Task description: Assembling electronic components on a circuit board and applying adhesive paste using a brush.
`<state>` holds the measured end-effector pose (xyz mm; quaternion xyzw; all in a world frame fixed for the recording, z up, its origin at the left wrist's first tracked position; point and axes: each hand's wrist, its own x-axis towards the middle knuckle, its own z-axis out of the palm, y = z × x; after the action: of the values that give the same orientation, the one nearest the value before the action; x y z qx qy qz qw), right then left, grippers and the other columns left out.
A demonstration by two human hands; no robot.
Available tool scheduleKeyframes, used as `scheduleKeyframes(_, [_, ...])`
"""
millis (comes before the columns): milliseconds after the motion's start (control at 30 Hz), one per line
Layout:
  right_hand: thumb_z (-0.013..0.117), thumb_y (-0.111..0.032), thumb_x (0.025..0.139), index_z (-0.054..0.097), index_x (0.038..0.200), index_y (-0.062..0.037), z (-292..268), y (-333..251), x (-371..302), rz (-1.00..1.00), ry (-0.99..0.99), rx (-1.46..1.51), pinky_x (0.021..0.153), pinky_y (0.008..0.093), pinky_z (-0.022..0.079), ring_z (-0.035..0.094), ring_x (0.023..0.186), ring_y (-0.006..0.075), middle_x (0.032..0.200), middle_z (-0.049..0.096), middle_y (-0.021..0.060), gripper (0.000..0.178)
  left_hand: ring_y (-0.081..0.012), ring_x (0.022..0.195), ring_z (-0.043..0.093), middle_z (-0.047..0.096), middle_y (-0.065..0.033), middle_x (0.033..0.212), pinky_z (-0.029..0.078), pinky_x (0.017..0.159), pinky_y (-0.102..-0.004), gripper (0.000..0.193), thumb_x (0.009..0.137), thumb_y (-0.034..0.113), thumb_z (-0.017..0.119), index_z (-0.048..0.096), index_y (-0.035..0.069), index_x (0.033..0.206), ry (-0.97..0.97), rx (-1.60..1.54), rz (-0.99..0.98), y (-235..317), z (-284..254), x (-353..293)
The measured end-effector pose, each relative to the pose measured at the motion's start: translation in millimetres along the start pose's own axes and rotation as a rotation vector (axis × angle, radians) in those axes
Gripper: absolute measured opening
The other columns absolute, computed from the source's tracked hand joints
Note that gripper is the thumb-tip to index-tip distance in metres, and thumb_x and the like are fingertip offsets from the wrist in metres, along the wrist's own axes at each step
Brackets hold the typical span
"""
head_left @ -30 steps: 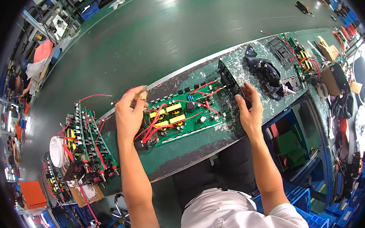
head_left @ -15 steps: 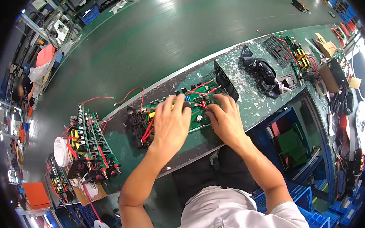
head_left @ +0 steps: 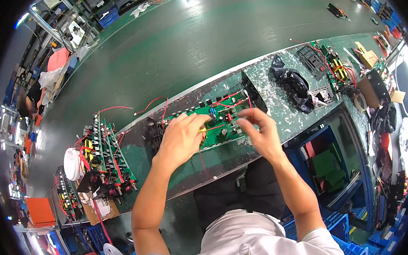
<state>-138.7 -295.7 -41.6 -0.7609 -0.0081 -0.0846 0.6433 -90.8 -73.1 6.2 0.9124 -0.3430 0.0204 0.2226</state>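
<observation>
A long green circuit board [head_left: 222,131] with red wires and small components lies on the bench between black end panels. The far right panel [head_left: 254,92] stands upright. My left hand [head_left: 181,138] is closed over the board's left part, its fingertips around a yellow-wrapped part [head_left: 202,133]; the palm hides what lies beneath. Just above the board's right end is my right hand [head_left: 263,136], thumb and forefinger bent toward each other at a red wire [head_left: 250,103] that rises near the right panel.
More circuit boards [head_left: 111,152] with red wires stand at the left, beside a white roll [head_left: 72,164]. On the right lie a black plastic bag [head_left: 293,84], a grey vented panel [head_left: 311,59] and a tape roll [head_left: 359,102]. A blue-framed opening [head_left: 326,158] is at the bench's right front.
My right hand has lifted off the board and shifted slightly right, a red wire now at its fingertips. My left hand has moved a little left and down, uncovering more board.
</observation>
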Motion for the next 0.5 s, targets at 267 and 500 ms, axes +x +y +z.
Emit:
scheduleKeyframes(267, [0.063,-0.01,0.078,0.063,0.097,-0.0094,57.0,1.6,16.2,-0.604,-0.168,-0.837,0.074,0.0382,0.04,0.054,0.083,0.0263,0.082,0.053,0.0068,0.02,-0.03,0.111,0.056,0.061,-0.0111,0.114,0.043,0.097,-0.0396,0.039,0.074,0.003,0.069,0.063,0.005,0.113,0.142,-0.083,-0.055,-19.9,-20.9,-34.0])
scheduleKeyframes(500, [0.066,0.003,0.08,0.061,0.09,-0.0014,51.6,6.3,15.8,-0.37,-0.039,-0.309,0.066,0.0334,0.048,0.06,0.076,0.0263,0.085,0.057,0.0113,0.013,-0.0359,0.132,0.036,0.043,-0.0107,0.139,0.029,0.108,-0.0545,0.072,0.068,0.019,0.08,0.051,0.014,0.133,0.12,0.224,-0.005,9.0,8.0,-37.3])
